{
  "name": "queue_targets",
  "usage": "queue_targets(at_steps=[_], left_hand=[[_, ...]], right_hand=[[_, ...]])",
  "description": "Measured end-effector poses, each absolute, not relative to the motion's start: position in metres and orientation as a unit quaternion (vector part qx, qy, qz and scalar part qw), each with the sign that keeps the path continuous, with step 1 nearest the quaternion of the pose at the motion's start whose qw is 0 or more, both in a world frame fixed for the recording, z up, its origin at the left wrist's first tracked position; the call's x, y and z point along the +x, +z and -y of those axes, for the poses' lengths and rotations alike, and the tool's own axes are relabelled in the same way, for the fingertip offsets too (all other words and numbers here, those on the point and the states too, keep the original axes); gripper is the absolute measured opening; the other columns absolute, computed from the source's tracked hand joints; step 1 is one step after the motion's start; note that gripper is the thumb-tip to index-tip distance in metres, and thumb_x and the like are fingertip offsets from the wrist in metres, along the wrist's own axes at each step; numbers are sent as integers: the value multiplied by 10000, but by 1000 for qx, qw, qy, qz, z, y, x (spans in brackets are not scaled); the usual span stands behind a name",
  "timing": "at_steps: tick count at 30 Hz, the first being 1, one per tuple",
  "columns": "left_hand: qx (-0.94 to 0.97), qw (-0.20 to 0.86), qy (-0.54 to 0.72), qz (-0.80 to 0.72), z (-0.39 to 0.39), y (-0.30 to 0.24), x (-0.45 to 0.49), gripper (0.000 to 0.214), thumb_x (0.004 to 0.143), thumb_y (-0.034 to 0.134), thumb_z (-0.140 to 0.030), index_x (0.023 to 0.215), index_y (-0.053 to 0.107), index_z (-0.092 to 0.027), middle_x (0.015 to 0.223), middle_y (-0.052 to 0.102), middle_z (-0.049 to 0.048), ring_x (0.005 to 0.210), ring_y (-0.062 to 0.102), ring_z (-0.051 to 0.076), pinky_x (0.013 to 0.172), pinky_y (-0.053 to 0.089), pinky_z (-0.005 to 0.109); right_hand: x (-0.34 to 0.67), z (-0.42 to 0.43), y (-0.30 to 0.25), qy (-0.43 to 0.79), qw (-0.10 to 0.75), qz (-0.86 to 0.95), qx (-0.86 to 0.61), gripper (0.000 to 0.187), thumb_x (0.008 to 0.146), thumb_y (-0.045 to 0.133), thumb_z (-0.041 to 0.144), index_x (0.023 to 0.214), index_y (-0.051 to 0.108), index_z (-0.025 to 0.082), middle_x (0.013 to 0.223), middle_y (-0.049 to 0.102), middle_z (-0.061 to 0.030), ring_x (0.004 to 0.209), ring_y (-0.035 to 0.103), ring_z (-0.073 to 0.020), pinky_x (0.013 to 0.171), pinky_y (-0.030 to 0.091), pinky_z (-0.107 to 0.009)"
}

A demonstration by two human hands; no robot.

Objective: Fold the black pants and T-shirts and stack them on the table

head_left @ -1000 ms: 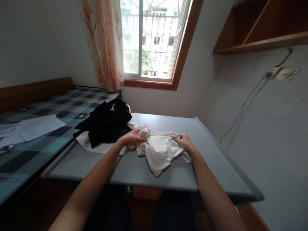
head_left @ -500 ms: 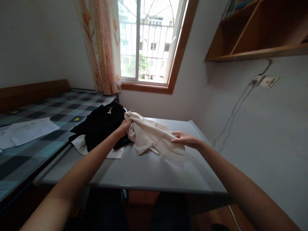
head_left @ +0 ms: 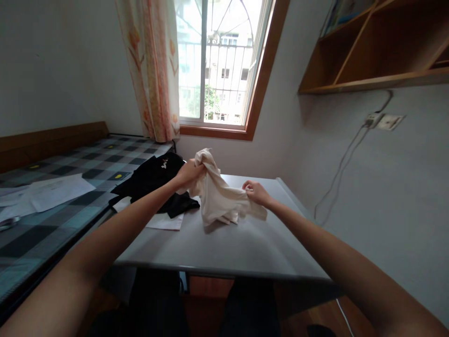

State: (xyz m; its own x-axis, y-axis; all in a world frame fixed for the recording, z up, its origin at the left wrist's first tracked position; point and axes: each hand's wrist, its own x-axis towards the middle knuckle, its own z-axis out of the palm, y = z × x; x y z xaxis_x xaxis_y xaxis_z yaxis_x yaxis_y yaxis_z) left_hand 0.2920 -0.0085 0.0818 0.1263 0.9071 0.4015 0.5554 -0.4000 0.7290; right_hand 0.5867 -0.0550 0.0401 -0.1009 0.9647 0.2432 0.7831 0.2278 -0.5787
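Note:
A cream-coloured cloth garment (head_left: 219, 199) hangs bunched between my two hands, its lower folds close over the grey table (head_left: 196, 250). My left hand (head_left: 189, 173) is closed round its gathered upper left part. On the other side, my right hand (head_left: 257, 192) pinches the garment near its right end, and a loose flap dangles below the fingers. I cannot tell what kind of garment it is. Left of it lies a crumpled black garment (head_left: 147, 177) with a small white-and-red print. White cloth or paper (head_left: 168, 221) shows from under the black one.
A bed with a checked sheet (head_left: 101, 161) adjoins the table on the left, with loose papers (head_left: 52, 194) on it. Ahead are a window (head_left: 217, 70) and a flowered curtain (head_left: 149, 70). A wooden shelf (head_left: 351, 61) juts from the right wall above a socket (head_left: 389, 121) with cords.
My left hand has risen and moved right, lifting the bunched part of the cream garment. My right hand has shifted slightly up and left, its fingers now curled tighter. The camera view has shifted slightly.

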Motion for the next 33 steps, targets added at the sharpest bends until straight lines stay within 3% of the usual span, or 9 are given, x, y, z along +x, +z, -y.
queue_targets(at_steps=[3,6,10,13,15,17,25,29,33], left_hand=[[759,-6,359,-543,12,116,270,392,762,668,-495,1008,630,-192,890,700,80,931,658,303,783,463,321],[809,-75,302,-498,12,134,250,557,706,752,-490,1153,583,-204,943,683,72,963,646,299,814,447,315],[881,-79,205,-419,10,124,240,358,721,750,-358,1037,660,-217,1019,634,67,973,622,254,865,440,302],[903,-58,167,-391,15,103,242,92,761,673,-260,828,716,-213,1001,600,69,920,608,213,881,447,297],[912,-29,187,-363,18,93,245,121,736,661,-213,826,743,-218,1065,589,75,921,596,199,907,449,297],[907,8,228,-355,19,92,248,199,706,639,-176,862,754,-222,1079,604,70,905,596,192,904,457,296],[708,143,528,-447,-3,140,243,184,751,539,-272,811,632,-125,719,608,15,687,553,164,671,458,266],[820,191,340,-419,4,149,223,260,650,694,-383,782,630,-168,727,620,7,714,584,180,660,472,256],[871,29,204,-447,11,142,208,176,585,703,-276,596,544,-201,653,571,12,684,587,184,639,442,237]], right_hand=[[626,42,90,-1,315,704,-637,286,735,516,147,917,734,184,857,728,-80,756,628,-187,704,454,-267],[663,39,131,-124,349,660,-654,322,847,481,283,961,745,139,933,734,-142,848,650,-242,728,452,-301],[674,51,136,-39,221,734,-641,381,720,695,523,900,763,195,825,739,-94,776,652,-239,647,420,-279],[659,64,110,68,67,790,-606,271,538,836,427,699,731,236,656,682,-29,656,613,-204,597,377,-269],[647,69,91,125,24,813,-568,221,527,824,346,564,648,218,571,615,-13,596,568,-181,577,355,-271],[637,72,79,179,73,813,-549,206,530,784,291,559,598,210,582,600,-7,591,544,-168,566,356,-267],[617,65,113,416,500,628,-427,351,618,717,434,721,456,224,590,507,55,468,415,-76,468,347,-220],[627,61,122,345,409,694,-482,323,603,773,427,708,569,200,564,516,45,482,424,-83,451,319,-221],[631,60,108,247,318,718,-568,325,481,844,365,594,593,194,534,557,21,555,531,-143,512,398,-250]])
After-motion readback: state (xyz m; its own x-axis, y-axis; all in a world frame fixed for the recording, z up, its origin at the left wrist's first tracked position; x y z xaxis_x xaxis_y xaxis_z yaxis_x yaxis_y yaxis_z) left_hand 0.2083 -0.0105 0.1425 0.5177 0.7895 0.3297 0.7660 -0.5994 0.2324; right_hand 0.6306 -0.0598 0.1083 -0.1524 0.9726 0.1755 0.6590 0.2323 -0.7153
